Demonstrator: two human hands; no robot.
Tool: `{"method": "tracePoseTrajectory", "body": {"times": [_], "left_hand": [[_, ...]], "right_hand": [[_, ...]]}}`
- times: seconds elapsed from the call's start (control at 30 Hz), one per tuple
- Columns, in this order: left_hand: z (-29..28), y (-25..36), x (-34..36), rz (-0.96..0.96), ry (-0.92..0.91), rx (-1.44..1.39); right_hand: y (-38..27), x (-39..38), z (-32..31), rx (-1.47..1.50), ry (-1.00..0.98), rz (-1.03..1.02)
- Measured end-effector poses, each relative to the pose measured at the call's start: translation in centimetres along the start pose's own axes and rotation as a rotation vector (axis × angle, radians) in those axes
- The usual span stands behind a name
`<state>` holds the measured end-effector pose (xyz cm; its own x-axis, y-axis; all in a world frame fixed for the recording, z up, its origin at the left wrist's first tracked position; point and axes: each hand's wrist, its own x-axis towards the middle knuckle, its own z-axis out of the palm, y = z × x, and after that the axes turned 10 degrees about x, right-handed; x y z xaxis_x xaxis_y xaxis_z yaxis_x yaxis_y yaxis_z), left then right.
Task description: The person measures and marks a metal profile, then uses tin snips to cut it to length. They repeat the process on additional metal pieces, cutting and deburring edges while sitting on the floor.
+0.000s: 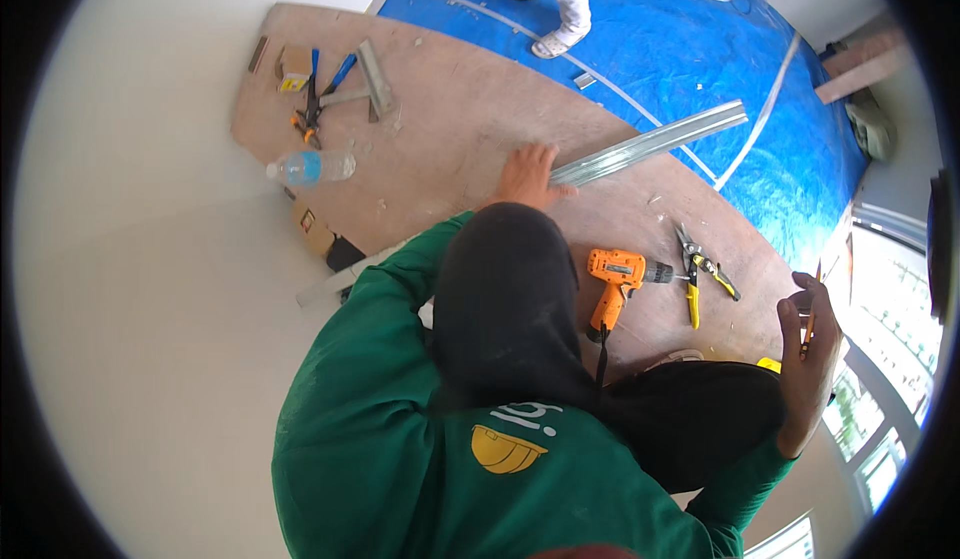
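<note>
My left hand (pixel 528 176) lies with its fingers spread on the brown board (pixel 450 99), beside the near end of a silver metal channel (pixel 650 146). Its thumb appears to touch the channel, which reaches out over the blue sheet. Raised at the right, my right hand (pixel 812 344) is closed round a slim orange pencil (pixel 808 331). Between my hands, an orange cordless drill (pixel 616 281) rests on its side on the board. Yellow-handled tin snips (pixel 697 277) lie just past its bit, jaws pointing away from me.
Far left on the board are blue-handled snips (pixel 330 84), a metal offcut (pixel 375 79), a small box (pixel 293 67) and a water bottle (pixel 312 167). A person's white-trousered legs (pixel 570 4) stand on the blue sheet (pixel 640 39). A pale wall (pixel 140 209) rises at left.
</note>
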<state>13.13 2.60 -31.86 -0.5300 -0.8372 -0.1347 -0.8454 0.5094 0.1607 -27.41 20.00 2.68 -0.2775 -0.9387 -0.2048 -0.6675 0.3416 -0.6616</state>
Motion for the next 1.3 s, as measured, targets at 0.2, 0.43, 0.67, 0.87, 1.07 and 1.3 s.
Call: {"method": "tracePoseTrajectory", "body": {"times": [0.2, 0.43, 0.67, 0.87, 1.07, 1.3], "left_hand": [[-2.7, -23.6, -1.2, -0.893, 0.633, -0.041], [0.1, -43.6, -4.1, -0.676, 0.018, 0.134], [2.1, -44.3, -4.7, -0.906, 0.297, -0.577], [1.6, -44.7, -5.0, -0.705, -0.223, 0.240], [0.9, -33.5, -11.5, -0.914, 0.006, -0.693], [2.7, -8.4, -12.6, -0.566, 0.186, -0.040]], "right_hand": [[1.4, 1.9, 0.3, -0.044, -0.019, -0.003], [3.3, 5.0, 0.5, -0.072, -0.047, 0.041], [3.8, 8.2, 1.8, -0.109, -0.279, -0.115], [6.4, 13.6, 4.0, -0.274, -0.328, -0.208], [5.3, 22.3, 10.1, -0.713, -0.541, -0.189], [2.0, 21.4, 28.5, 0.364, -0.667, -0.077]]}}
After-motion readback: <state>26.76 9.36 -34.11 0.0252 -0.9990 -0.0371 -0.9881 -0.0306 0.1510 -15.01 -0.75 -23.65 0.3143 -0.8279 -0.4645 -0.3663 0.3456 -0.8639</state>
